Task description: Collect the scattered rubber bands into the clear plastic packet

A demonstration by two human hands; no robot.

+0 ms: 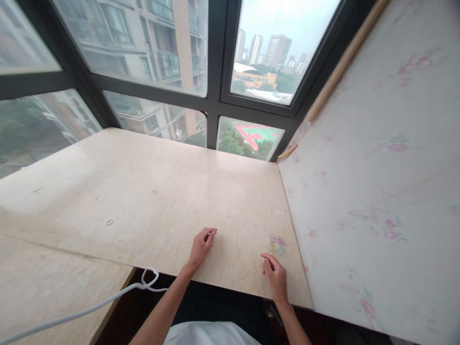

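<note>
Wooden desk (pixel 151 191) holds both hands near its front edge: the left hand (pixel 201 245) pinches its grip shut on something too small to tell, and the right hand (pixel 276 277) rests loosely open beside colourful rubber bands (pixel 278 245) by the right edge.

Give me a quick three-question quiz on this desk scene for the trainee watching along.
1. True or false: the right hand rests flat on top of the colourful bits.
2. Which hand lies closer to the white cable: left or right?
3. What small things lie far out on the wooden desk, left of the left hand?

Key:
1. False; it lies just short of them, apart.
2. Left.
3. Two small rings, apart from each other.
</note>
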